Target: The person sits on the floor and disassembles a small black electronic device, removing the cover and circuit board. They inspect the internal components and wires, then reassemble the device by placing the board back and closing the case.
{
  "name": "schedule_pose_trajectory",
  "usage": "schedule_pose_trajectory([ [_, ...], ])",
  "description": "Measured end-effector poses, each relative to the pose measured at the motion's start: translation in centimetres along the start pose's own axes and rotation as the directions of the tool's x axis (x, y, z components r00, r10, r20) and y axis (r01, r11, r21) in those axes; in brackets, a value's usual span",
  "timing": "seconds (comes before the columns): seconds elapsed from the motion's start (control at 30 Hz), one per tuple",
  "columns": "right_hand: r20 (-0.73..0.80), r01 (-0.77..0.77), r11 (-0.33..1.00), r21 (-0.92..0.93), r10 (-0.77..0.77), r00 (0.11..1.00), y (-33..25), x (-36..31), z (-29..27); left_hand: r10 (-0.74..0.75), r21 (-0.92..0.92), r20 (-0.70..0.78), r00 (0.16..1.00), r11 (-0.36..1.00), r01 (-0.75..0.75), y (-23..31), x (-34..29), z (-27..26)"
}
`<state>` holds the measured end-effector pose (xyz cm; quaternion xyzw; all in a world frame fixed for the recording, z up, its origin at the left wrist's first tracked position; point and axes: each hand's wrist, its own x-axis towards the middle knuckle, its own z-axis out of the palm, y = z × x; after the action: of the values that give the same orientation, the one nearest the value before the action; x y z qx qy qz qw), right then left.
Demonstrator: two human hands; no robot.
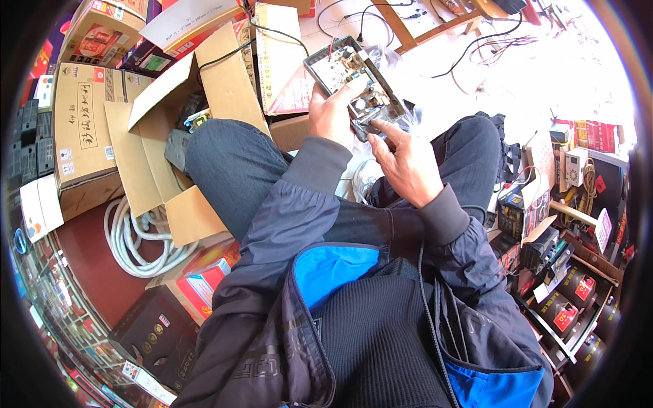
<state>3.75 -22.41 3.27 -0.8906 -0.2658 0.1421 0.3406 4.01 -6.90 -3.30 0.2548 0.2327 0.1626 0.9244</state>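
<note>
Left: we note an open cardboard box [146, 153], its dark contents partly hidden by a knee [228, 146]. Centre: the left hand [333, 117] grips a circuit board in a black casing [340, 71], right of the box; its underside fingers we cannot see. The right hand [408, 163], thumb and forefinger narrowly parted, meets the casing's near end; whether it pinches, we cannot tell. Far right: floor [544, 85] overexposed, detail lost.
</note>
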Motion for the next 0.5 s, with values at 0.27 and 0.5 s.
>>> schedule_pose_trajectory([
  [0.27,0.007,-0.039,0.997,0.063,0.038,0.999,-0.1,0.3,-0.1,0.012,-0.013,0.004,1.000,1.000,-0.012,0.3,0.0,0.2],
  [0.5,-0.075,-0.046,0.984,0.174,0.059,0.995,0.5,0.1,0.9,0.008,-0.062,-0.027,1.000,0.998,-0.010,0.7,-0.1,0.5],
])
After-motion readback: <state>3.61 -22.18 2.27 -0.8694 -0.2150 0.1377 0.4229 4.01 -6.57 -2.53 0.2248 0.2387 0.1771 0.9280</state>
